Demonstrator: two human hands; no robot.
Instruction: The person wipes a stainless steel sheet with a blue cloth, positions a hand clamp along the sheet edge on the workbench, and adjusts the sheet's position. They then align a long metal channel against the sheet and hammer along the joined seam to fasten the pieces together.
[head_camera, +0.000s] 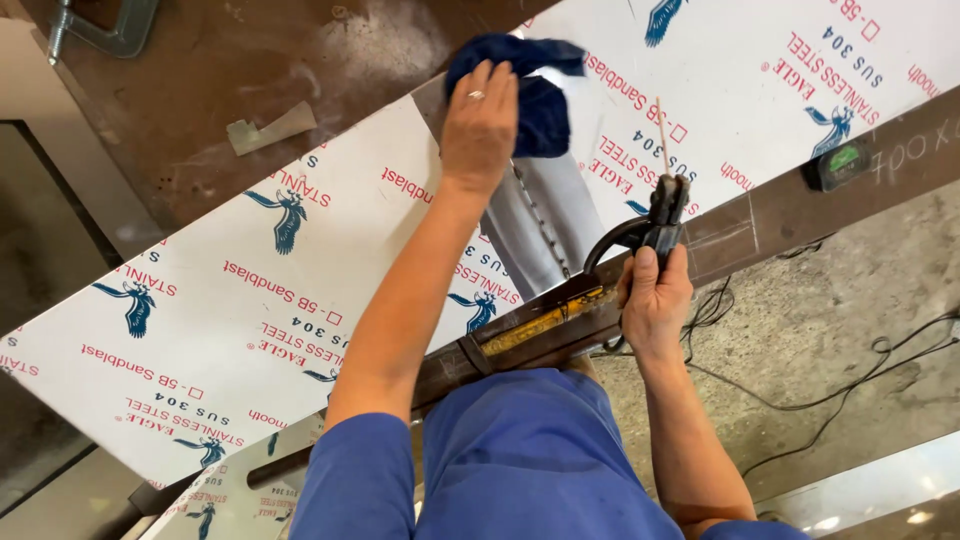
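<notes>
A metal C-clamp (100, 25) sits at the top left corner of the rusty brown steel workbench (220, 70), partly cut off by the picture's edge. A small pale scrap of sheet metal (268, 128) lies flat on the same bench, well apart from the clamp and just beside the upper edge of the film-covered sheets. A small black device with a green face (838, 162) rests on the brown steel bar (800, 200) that runs along the near edge of the bench, toward its right end. Thin black cables (850, 385) trail loosely over the grey concrete floor (850, 300) below that bar.
</notes>
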